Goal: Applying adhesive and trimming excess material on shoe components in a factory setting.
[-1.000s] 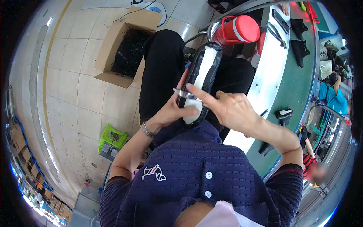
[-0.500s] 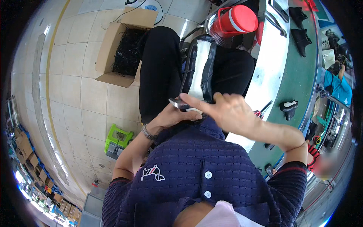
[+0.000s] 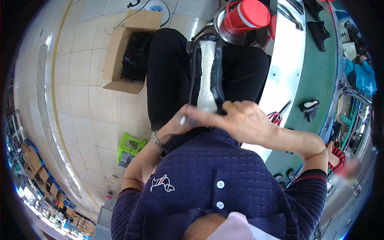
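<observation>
A black leather shoe (image 3: 218, 76) lies sole up along my lap, toe pointing away from me, with a long off-white strip down its underside. My left hand (image 3: 178, 124) wraps the near end of the shoe; the fingertips are partly hidden. My right hand (image 3: 248, 122) reaches across that same end, blurred by motion, its index finger stretched left. Beneath this finger a metal tool (image 3: 183, 120) shows only as a smeared glint, and its kind is hard to make out.
At right runs a metal bench edge (image 3: 282, 76) with red-handled scissors (image 3: 278, 116), beside a green belt (image 3: 298, 132) bearing several black shoes. A red jug (image 3: 254, 14) stands beyond my knees. Left are a carton (image 3: 114, 56) of black scraps and a green stool (image 3: 130, 144).
My right hand and the metal tool have dipped slightly toward me over the near end of the shoe. Shoes on the green belt have shifted a little away from me.
</observation>
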`<state>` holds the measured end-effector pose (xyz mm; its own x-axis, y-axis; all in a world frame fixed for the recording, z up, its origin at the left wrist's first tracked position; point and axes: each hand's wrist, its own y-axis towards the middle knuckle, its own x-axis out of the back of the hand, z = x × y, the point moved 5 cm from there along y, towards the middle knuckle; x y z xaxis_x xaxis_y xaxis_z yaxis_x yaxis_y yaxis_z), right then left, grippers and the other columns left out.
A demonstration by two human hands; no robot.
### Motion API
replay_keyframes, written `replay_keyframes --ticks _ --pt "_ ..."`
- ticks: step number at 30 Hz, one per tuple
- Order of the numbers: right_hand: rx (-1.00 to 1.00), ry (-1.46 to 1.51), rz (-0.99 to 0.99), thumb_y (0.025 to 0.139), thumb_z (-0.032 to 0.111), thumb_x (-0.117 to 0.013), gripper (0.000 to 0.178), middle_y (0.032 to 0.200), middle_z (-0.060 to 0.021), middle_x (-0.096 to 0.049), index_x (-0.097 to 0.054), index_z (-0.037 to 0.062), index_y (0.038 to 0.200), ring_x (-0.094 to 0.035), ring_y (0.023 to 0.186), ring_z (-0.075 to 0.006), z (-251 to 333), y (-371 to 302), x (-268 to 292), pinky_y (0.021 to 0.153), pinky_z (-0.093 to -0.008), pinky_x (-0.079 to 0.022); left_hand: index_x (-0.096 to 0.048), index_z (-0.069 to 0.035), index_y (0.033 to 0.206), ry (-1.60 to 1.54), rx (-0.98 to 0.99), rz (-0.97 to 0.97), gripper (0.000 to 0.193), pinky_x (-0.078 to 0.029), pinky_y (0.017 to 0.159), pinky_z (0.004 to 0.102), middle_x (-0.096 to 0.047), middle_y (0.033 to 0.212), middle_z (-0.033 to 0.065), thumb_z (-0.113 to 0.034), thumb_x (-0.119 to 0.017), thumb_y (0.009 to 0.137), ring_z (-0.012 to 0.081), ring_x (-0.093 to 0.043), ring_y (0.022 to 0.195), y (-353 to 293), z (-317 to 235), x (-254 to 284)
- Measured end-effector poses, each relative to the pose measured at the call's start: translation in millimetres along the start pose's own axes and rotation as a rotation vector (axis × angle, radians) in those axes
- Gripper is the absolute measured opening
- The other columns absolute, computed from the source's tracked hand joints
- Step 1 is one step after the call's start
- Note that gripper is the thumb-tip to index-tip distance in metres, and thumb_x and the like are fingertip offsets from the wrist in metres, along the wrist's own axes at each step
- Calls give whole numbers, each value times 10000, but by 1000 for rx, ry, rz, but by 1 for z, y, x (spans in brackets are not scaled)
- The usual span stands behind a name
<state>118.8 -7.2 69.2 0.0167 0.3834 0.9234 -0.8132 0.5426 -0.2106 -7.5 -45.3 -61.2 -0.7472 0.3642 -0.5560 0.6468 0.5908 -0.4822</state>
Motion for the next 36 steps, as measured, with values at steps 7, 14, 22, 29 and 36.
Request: replay_keyframes --ticks 7,14,22,29,36 --pt "18 114 2 805 140 -585 747 627 -85 -547 -344 341 1482 -600 503 -177 0 3 13 436 -304 -477 -640 -9 1100 84 -196 -19 417 -513 786 254 -684 968 60 -198 -823 777 110 -630 893 -1 6 14" --pt "-69 174 -236 879 103 -558 651 534 -40 -529 -359 244 1483 -520 378 -159 -41 26 48 369 -286 -438 -278 -90 1468 -142 33 -46 939 -404 1027 332 -485 1311 52 -47 -828 708 174 -473 1218 6 -12 9" --pt "-302 -24 -18 913 201 -593 638 630 -131 -633 -321 303 1481 -642 555 -308 -74 28 35 494 -384 -510 -324 -131 1424 -233 90 -167 800 -415 995 321 -545 1234 35 -149 -801 782 148 -507 1161 45 -56 14" --pt "-914 600 -675 923 191 -621 560 768 -172 -690 -408 144 1438 -707 705 -306 -108 -88 -7 673 -368 -549 -258 -58 1449 14 -56 -148 950 -384 1044 338 -493 1302 72 -129 -850 709 184 -492 1183 28 -82 -11" --pt "-1308 246 -548 950 374 -583 525 763 -173 -657 -445 203 1427 -664 653 -313 -147 -177 -91 605 -408 -497 27 -128 1532 554 -481 -51 1247 -320 1109 384 -302 1478 154 -180 -879 678 241 -383 1339 42 -97 -31"
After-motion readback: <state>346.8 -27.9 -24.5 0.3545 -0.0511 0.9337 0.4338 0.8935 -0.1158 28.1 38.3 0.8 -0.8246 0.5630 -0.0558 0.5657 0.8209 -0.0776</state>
